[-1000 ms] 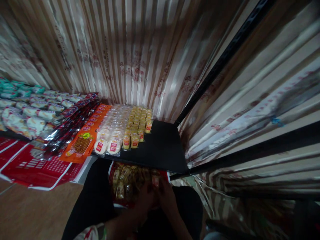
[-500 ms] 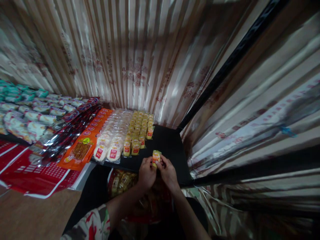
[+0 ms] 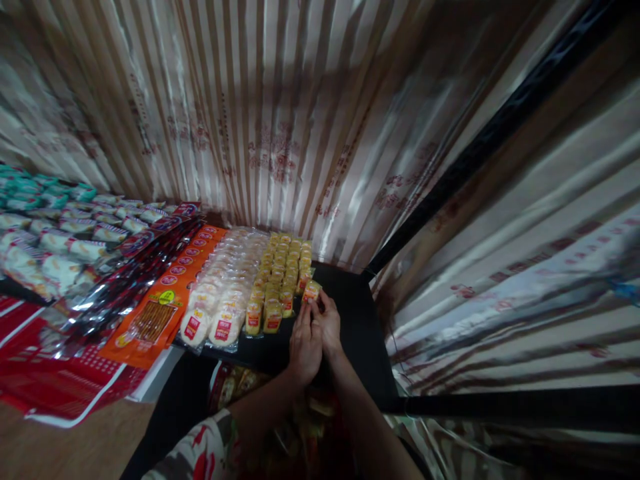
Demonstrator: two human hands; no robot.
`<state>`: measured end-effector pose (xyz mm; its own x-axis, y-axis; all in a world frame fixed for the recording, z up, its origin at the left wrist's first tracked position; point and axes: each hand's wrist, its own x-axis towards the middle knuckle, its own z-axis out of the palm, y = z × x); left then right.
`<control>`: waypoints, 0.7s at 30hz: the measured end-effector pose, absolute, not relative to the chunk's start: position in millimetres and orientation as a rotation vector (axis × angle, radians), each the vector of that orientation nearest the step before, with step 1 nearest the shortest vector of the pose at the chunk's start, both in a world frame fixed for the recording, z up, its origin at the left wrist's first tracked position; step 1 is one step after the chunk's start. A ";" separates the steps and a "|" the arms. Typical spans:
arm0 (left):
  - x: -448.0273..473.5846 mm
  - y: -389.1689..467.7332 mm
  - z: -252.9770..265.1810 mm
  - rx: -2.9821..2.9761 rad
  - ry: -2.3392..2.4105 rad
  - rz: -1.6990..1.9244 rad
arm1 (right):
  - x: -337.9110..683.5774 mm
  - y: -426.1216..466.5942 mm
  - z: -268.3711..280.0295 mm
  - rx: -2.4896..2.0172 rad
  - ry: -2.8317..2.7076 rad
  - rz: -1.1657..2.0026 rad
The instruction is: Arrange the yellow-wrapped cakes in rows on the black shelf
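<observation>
A small yellow snack packet with a red label (image 3: 311,291) is pinched between my two hands, just in front of the right-hand row of like packets. My left hand (image 3: 305,343) has its fingers closed against the packet's lower side. My right hand (image 3: 329,325) grips the packet from the right with thumb and fingers. Rows of yellow snack packets (image 3: 273,315) stand upright to the left of my hands. They rest on a black tabletop (image 3: 350,320).
Left of the yellow rows lie white round wrapped crackers (image 3: 223,327), an orange snack packet (image 3: 150,320), dark shiny packets (image 3: 125,273) and white-wrapped snacks (image 3: 65,247). More packets sit in a bag below my forearms. A black pole (image 3: 450,160) and striped curtain (image 3: 280,100) border the table.
Both hands have carried the yellow packet forward, away from me, up to the front end of the right-hand row. The view has shifted slightly.
</observation>
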<state>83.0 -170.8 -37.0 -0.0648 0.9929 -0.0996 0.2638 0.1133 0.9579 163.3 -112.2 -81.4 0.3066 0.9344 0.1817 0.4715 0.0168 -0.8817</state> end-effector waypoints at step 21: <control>77.9 -146.4 -48.3 1.190 1.466 0.936 | 149.3 -101.9 -98.0 -1.606 -1.386 0.555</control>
<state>77.9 -146.4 -48.3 -0.0296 0.9754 -0.2186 0.2120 0.2199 0.9522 149.3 -101.9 -98.0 0.2665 0.9383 0.2205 0.5272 0.0496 -0.8483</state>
